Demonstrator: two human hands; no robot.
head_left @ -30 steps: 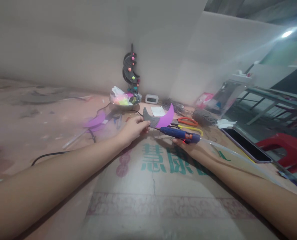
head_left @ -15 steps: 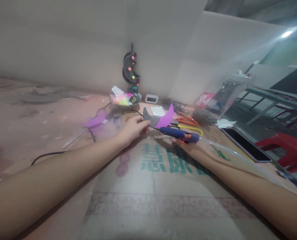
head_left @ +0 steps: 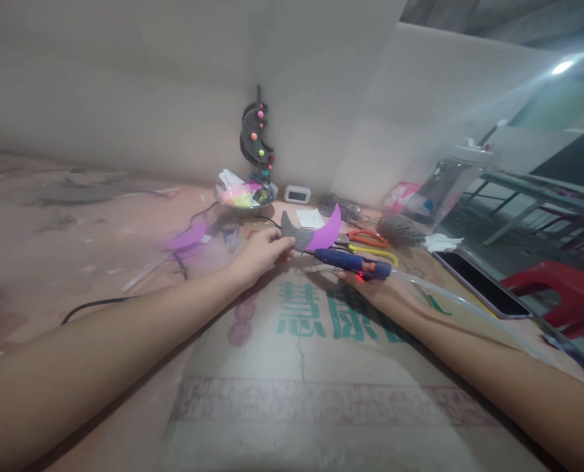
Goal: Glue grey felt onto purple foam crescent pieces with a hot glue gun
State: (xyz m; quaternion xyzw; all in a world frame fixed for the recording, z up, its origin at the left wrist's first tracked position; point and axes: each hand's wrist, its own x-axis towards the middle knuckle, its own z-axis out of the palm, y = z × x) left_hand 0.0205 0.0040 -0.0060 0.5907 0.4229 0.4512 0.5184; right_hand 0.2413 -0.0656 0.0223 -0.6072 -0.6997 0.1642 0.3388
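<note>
My left hand [head_left: 267, 254] pinches a purple crescent cutout [head_left: 327, 231] near its lower middle. Grey yarn [head_left: 296, 233] covers the left half of the crescent, while the right half is bare purple. In my right hand [head_left: 365, 283] is a blue hot glue gun [head_left: 353, 262] with a red light glowing underneath. Its nozzle points left and sits just below the crescent's lower edge; whether they touch, I cannot tell. A long clear glue stick [head_left: 444, 292] trails from the gun's rear. Most of my right fingers are hidden under the gun.
Behind are a metal bowl [head_left: 246, 207] of colourful bits, a grey crescent decoration [head_left: 256, 134] with pompoms, a small white clock [head_left: 297, 194], scissors [head_left: 368, 238], and a grey yarn ball [head_left: 400, 231]. A phone [head_left: 483, 285] lies right. Printed cardboard [head_left: 321, 406] covers the near table.
Almost nothing differs. Both hands, the crescent and the glue gun hold the same positions, with only a very slight shift of the whole view.
</note>
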